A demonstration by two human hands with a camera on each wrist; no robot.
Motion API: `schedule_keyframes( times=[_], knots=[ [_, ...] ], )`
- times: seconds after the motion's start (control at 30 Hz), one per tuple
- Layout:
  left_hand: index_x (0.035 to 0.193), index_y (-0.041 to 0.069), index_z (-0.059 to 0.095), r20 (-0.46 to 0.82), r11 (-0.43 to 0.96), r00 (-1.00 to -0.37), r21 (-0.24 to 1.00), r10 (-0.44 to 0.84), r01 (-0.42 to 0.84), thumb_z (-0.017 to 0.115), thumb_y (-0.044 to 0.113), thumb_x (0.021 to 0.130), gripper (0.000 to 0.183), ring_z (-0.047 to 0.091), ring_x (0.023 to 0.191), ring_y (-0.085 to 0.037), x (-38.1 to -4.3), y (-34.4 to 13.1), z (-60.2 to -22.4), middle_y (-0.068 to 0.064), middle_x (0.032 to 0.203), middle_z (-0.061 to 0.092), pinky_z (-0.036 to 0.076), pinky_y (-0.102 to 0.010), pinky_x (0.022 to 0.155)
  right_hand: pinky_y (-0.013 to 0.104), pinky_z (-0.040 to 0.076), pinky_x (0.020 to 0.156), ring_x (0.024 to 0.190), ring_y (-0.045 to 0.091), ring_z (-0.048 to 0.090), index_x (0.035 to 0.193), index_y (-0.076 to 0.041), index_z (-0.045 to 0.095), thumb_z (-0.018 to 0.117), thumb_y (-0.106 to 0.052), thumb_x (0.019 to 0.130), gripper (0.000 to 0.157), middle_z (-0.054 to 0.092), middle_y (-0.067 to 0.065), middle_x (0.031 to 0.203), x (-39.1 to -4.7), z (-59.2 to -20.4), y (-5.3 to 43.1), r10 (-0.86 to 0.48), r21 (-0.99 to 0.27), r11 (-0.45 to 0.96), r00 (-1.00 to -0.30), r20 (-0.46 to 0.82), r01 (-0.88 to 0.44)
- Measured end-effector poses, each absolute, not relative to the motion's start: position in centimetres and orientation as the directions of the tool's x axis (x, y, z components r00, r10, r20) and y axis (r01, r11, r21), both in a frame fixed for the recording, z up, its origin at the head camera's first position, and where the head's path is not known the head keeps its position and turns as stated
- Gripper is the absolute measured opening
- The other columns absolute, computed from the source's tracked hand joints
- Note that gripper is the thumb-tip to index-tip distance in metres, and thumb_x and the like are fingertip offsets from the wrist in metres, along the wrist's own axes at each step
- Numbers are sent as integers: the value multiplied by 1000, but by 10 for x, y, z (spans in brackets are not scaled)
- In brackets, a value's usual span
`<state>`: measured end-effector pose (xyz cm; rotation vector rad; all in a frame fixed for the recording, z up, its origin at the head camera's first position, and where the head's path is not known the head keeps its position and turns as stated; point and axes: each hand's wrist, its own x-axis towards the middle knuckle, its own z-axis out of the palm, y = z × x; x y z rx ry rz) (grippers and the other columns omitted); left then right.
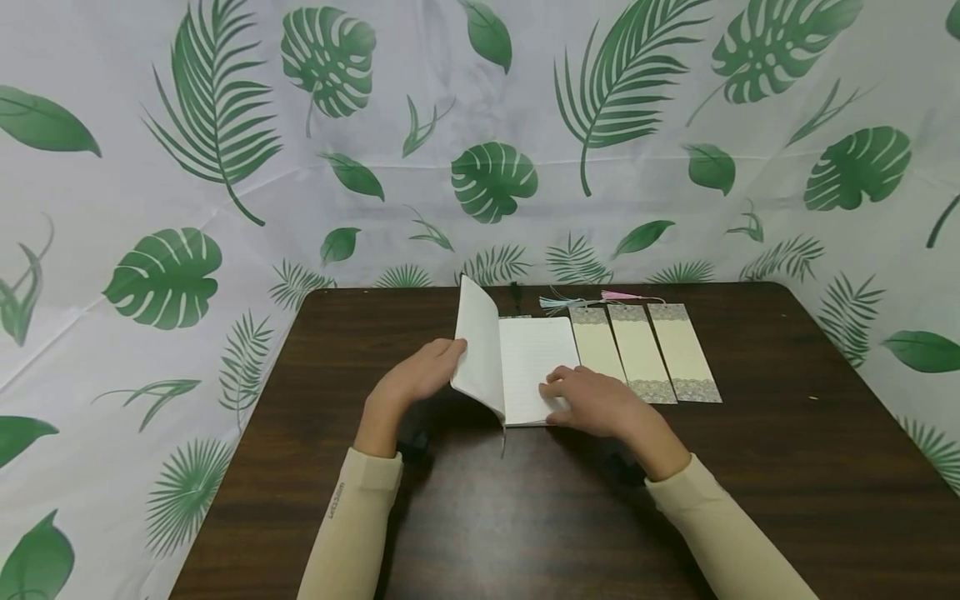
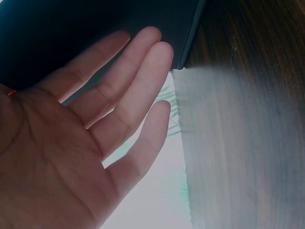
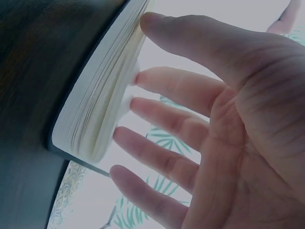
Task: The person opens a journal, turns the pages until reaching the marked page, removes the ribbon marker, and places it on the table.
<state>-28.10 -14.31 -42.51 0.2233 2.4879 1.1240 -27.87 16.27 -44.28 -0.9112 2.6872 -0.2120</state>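
An open notebook [image 1: 538, 358] with lined white pages lies near the back of the table. Its front cover [image 1: 478, 350] stands tilted up on the left, and a thin ribbon [image 1: 503, 442] hangs from the spine's near end. My left hand [image 1: 416, 379] is at that cover's outer edge; in the left wrist view its extended fingers lie against the dark outside [image 2: 109, 24] of the cover. My right hand [image 1: 596, 402] rests its spread fingertips on the right page. From the right wrist, the thumb and fingers touch the top of the thick page block [image 3: 90, 119], slightly bent.
Three cream bookmarks with patterned ends, a left one [image 1: 596, 342], a middle one [image 1: 640, 342] and a right one [image 1: 682, 346], lie right of the notebook. A blue tassel [image 1: 562, 303] and a pink tassel [image 1: 622, 295] lie above them. A leaf-print cloth [image 1: 420, 192] hangs behind the dark wooden table [image 1: 495, 517].
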Motion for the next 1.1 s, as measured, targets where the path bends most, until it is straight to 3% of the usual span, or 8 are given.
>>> schedule_keyframes(
  times=[0.4, 0.47, 0.6, 0.7, 0.8, 0.9, 1.0, 1.1],
  knots=[
    [166, 4, 38, -295, 670, -905, 743, 305, -16, 23, 51, 115, 71, 31, 162, -37, -281, -142, -423, -17, 173, 36, 26, -56, 131, 56, 52, 109, 135, 41, 61, 145, -8, 67, 72, -25, 104, 45, 61, 16, 154, -275, -444, 169, -653, -230, 756, -730, -201, -613],
    [166, 4, 38, -298, 673, -906, 739, 300, -20, 23, 51, 115, 71, 31, 162, -37, -281, -142, -422, -17, 173, 36, 26, -56, 131, 54, 55, 103, 133, 41, 63, 144, -8, 67, 71, -21, 104, 42, 60, 16, 156, -272, -445, 168, -654, -206, 756, -733, -190, -621],
    [165, 4, 39, -296, 681, -910, 732, 290, -20, 23, 51, 115, 71, 31, 162, -37, -280, -143, -421, -17, 172, 37, 26, -56, 131, 43, 53, 75, 112, 39, 71, 124, -9, 74, 69, -12, 104, 21, 62, 16, 154, -270, -446, 165, -659, -180, 751, -740, -137, -635],
    [162, 4, 44, -289, 673, -910, 740, 296, -15, 24, 50, 115, 70, 35, 160, -36, -280, -143, -420, -18, 169, 42, 28, -56, 130, 41, 51, 69, 100, 38, 74, 113, -12, 74, 71, -8, 102, 13, 67, 15, 149, -271, -447, 165, -667, -138, 744, -739, -99, -653],
    [161, 4, 45, -287, 663, -909, 749, 302, -17, 24, 50, 115, 69, 37, 159, -36, -279, -143, -420, -18, 167, 44, 29, -56, 130, 51, 58, 86, 113, 36, 74, 126, -12, 74, 74, -8, 99, 27, 67, 12, 149, -272, -448, 168, -654, -122, 756, -750, -104, -643],
    [162, 3, 44, -287, 660, -909, 751, 304, -16, 24, 50, 114, 69, 37, 159, -36, -279, -143, -422, -17, 167, 43, 29, -56, 130, 61, 52, 104, 128, 36, 68, 138, -12, 71, 76, -7, 98, 41, 68, 10, 148, -275, -449, 172, -635, -130, 772, -766, -103, -622],
    [162, 3, 44, -287, 660, -908, 751, 304, -16, 24, 50, 114, 69, 37, 159, -36, -279, -143, -423, -17, 168, 43, 29, -56, 130, 64, 48, 109, 136, 39, 62, 142, -11, 69, 79, -7, 94, 49, 65, 13, 150, -281, -450, 176, -611, -151, 787, -790, -51, -599],
    [163, 3, 43, -290, 669, -908, 743, 303, -14, 23, 50, 115, 70, 36, 160, -36, -280, -144, -422, -17, 169, 42, 29, -56, 130, 69, 44, 111, 145, 45, 52, 153, -11, 59, 86, -13, 90, 68, 52, 19, 162, -290, -453, 180, -561, -169, 811, -826, 47, -560]
  ],
)
